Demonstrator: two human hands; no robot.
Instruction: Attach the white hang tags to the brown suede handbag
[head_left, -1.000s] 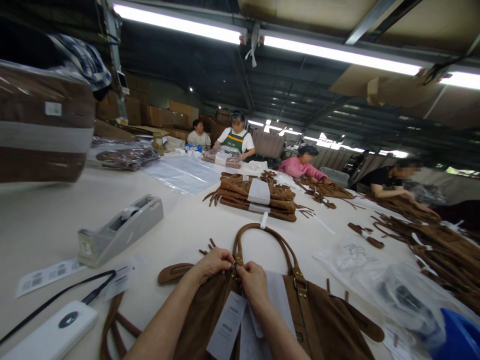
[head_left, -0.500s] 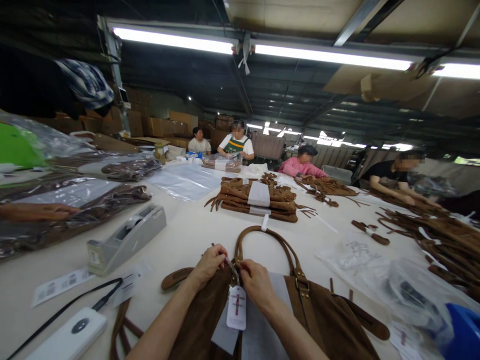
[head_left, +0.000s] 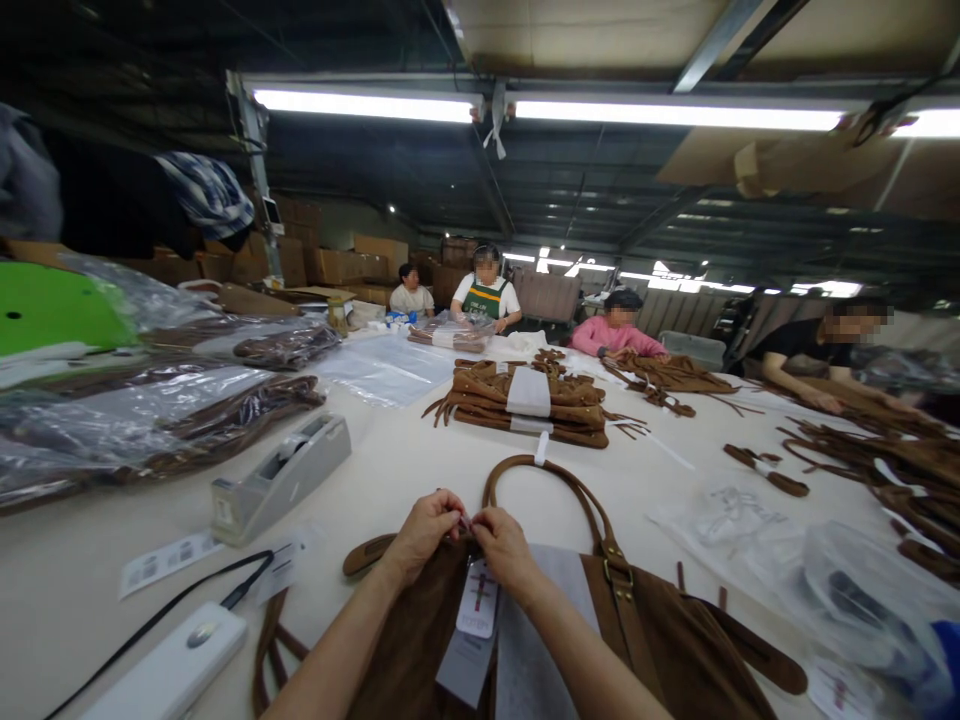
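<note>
bag: brown suede bag [head_left: 645, 640] flat on the table [head_left: 390, 470] right in front of me, handle [head_left: 551, 480] arching away from me
tag: white tag [head_left: 478, 598] with red mark hangs at the near-left handle base, just under my fingers
around: tape dispenser [head_left: 279, 477] to my left, near; white device [head_left: 169, 675] with black cable [head_left: 180, 598] at lower left; paper labels [head_left: 166, 560] between them; loose brown strap [head_left: 367, 553] touching the bag's left side
further: stack of brown bags [head_left: 529, 400] with white band beyond the handle; bags in clear plastic [head_left: 150, 420] far left; clear plastic bag [head_left: 825, 580] to my right
blocking: nothing between me and the bag; my own fingers hide the tag's string
my left hand: left hand [head_left: 424, 530] pinched shut at the handle base, knuckles up
my right hand: right hand [head_left: 504, 545] pinched too, fingertips meeting the left; can't tell just what each grips
others: four people seated at the far and right sides, hands on their own brown pieces
</note>
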